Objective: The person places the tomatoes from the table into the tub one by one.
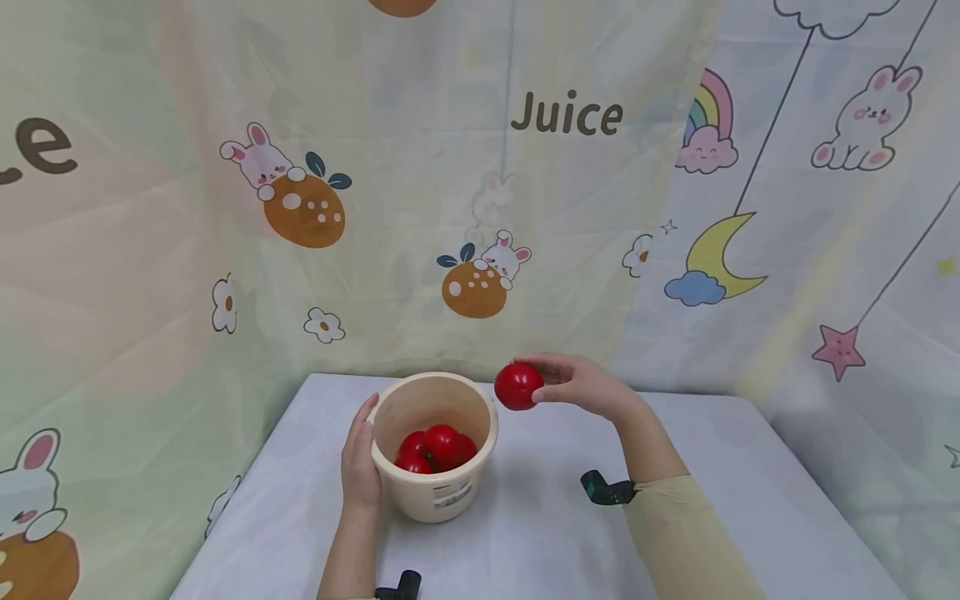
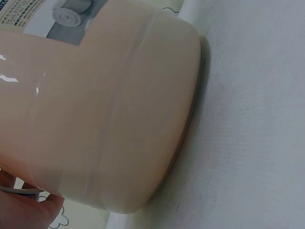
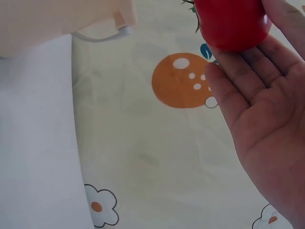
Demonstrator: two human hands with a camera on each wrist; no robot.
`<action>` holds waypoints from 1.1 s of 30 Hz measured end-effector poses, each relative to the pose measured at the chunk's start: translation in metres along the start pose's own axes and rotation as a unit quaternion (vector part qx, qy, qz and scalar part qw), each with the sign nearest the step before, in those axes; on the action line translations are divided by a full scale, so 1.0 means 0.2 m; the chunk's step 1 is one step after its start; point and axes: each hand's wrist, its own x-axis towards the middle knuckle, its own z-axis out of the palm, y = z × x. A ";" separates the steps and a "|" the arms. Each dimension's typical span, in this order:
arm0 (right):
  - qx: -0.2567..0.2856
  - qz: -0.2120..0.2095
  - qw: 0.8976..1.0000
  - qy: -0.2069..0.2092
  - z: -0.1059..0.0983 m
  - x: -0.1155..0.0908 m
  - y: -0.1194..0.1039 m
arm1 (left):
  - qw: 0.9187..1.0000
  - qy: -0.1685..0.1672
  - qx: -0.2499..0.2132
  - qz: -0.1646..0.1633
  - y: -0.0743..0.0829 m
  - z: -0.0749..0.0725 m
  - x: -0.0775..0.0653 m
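Note:
A cream plastic bucket (image 1: 411, 498) stands upright on the table, with several red tomatoes (image 1: 443, 445) lying inside it. My left hand (image 1: 360, 467) grips the bucket's left side near the rim. In the left wrist view, the fingers of that hand (image 2: 29, 210) are bent at the bucket's side, partly cut off by the frame. Right of the rim and above the table, my right hand (image 1: 581, 387) holds a red tomato (image 1: 518, 386) between thumb and fingers. Green sepals show on this tomato (image 3: 233, 24) in the right wrist view.
A white cloth covers the table (image 1: 555, 533). Behind it hangs a printed curtain (image 1: 405, 250) close to the back edge. The bucket's grey handle (image 3: 102, 37) hangs at its side. Both wrists wear a black camera mount (image 1: 606, 489).

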 end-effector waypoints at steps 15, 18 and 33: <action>0.002 -0.023 0.991 -0.135 0.01 0.16 -0.04 | 1.000 0.005 0.000 0.006 0.00 0.00 0.00; 0.008 -0.026 0.985 -0.169 0.02 0.19 -0.06 | 1.000 0.005 0.001 0.008 0.00 0.00 0.00; -0.021 -0.003 0.971 -0.239 0.10 0.30 -0.16 | 1.000 0.004 -0.003 0.008 -0.01 0.00 0.00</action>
